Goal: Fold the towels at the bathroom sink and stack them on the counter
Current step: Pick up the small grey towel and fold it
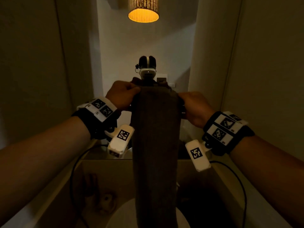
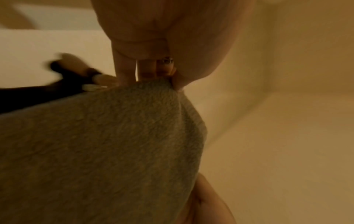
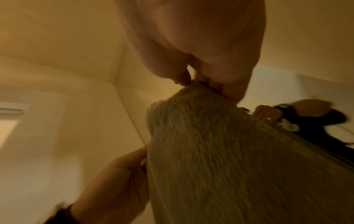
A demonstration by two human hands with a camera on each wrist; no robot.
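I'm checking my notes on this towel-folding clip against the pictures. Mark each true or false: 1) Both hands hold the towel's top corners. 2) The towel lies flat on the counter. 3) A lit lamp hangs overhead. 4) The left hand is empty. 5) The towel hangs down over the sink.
1) True: the left hand and the right hand each pinch a top corner of the towel.
2) False: it is held up in the air and hangs as a long narrow strip.
3) True: the lamp glows above.
4) False: its fingers pinch the towel's edge.
5) True: its lower end hangs in front of the sink.
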